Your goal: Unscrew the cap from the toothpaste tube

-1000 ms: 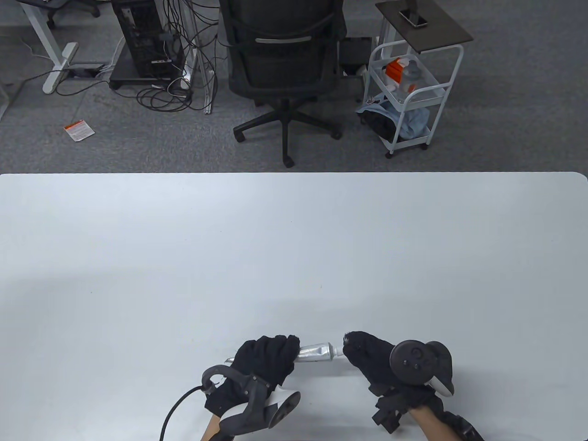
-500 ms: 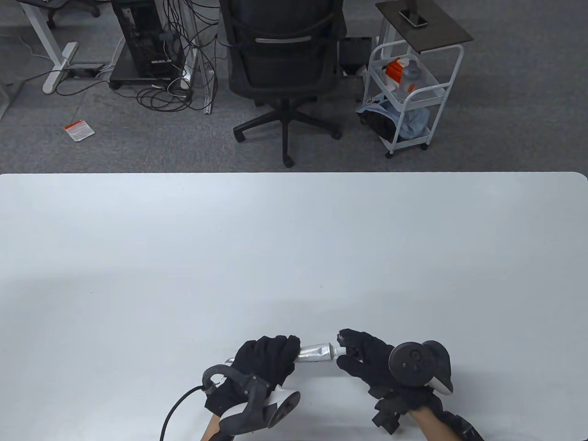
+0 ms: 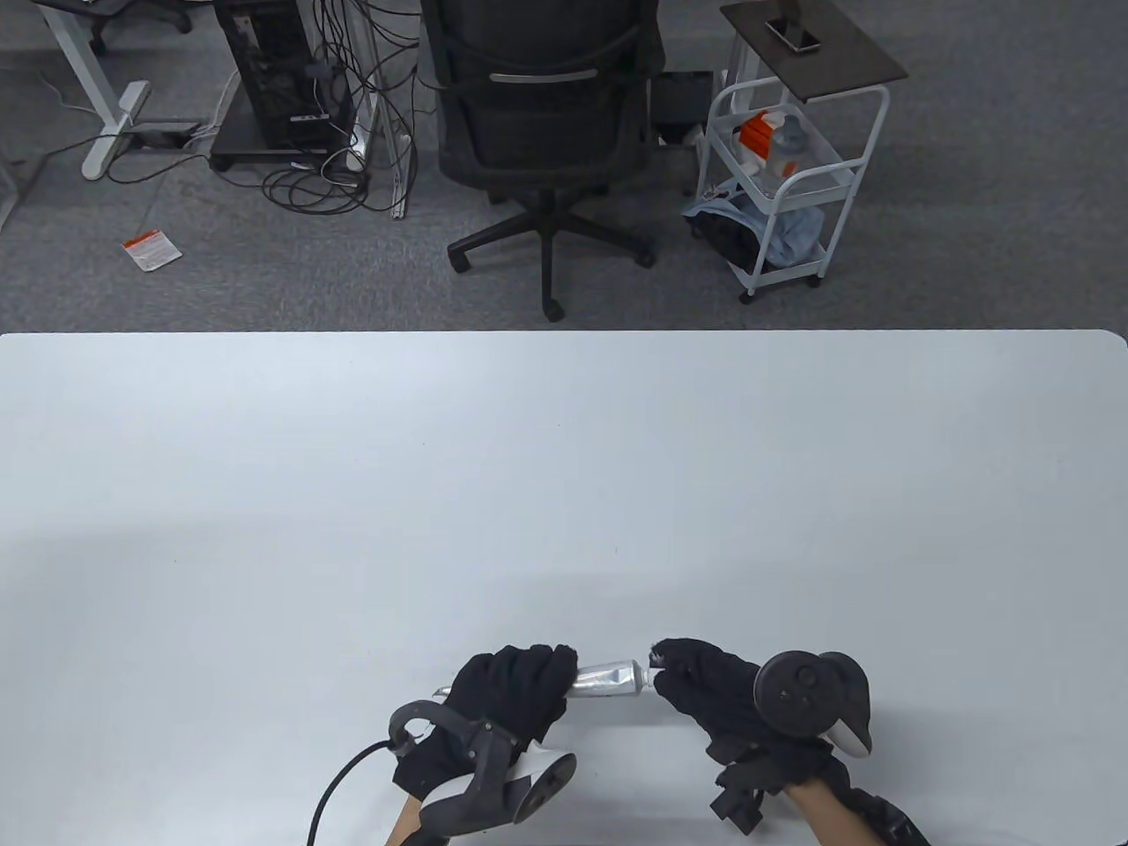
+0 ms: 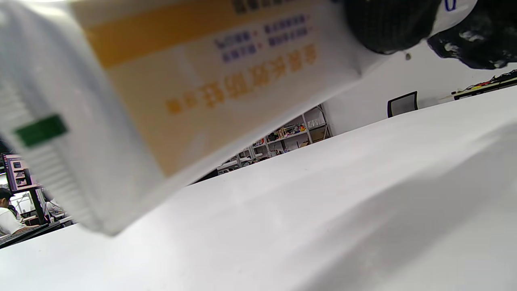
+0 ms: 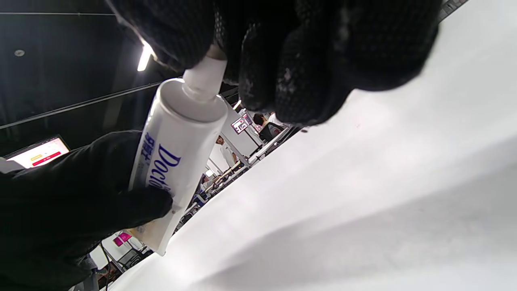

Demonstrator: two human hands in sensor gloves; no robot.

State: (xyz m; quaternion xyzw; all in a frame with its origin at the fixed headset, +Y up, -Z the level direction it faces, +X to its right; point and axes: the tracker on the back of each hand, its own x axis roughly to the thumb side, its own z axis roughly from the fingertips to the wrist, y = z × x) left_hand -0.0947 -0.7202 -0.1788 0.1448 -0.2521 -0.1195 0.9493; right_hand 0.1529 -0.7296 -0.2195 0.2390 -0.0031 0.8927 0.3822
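A white toothpaste tube [image 3: 604, 679] is held level just above the white table [image 3: 564, 458] near its front edge. My left hand [image 3: 515, 692] grips the tube's body; the crimped end sticks out to the left. The tube fills the left wrist view [image 4: 173, 93], with orange print. My right hand [image 3: 705, 687] pinches the white cap [image 3: 653, 675] at the tube's right end. In the right wrist view the tube [image 5: 177, 145] points up into my gloved fingers [image 5: 282, 60], which cover most of the cap [image 5: 204, 81].
Beyond the table's far edge stand a black office chair [image 3: 546, 132] and a white trolley [image 3: 784, 176]. A cable [image 3: 339, 784] runs from my left hand's tracker to the front edge.
My right hand's fingers opened and shifted on the cap, then closed on it again, turning at the wrist. The left hand and the tube have stayed in place.
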